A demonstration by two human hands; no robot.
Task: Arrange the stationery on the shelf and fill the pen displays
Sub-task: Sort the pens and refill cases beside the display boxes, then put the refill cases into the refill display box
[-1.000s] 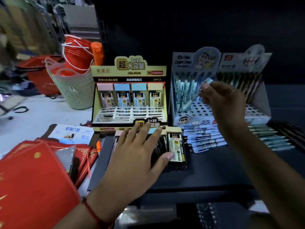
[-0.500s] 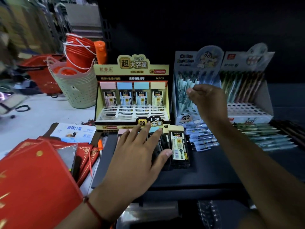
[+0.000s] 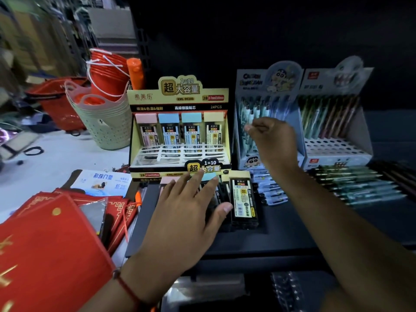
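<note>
- The dark shelf (image 3: 281,239) carries the yellow lead display (image 3: 180,131) at its back; I use this display as landmark.
- Left of the display stand stacked baskets (image 3: 105,122); in front of it to the left lie red envelopes (image 3: 45,244).
- Just right of the display stands the cartoon pen display (image 3: 267,91), and beyond it a second pen display (image 3: 335,122).
- The left hand (image 3: 186,217) lies flat, fingers spread, on the lead boxes (image 3: 243,199) directly before the display.
- The right hand (image 3: 274,143) is curled at the cartoon pen display; if it pinches a pen I cannot tell.
- Loose pens (image 3: 360,188) lie on the shelf, right of the lead boxes.
</note>
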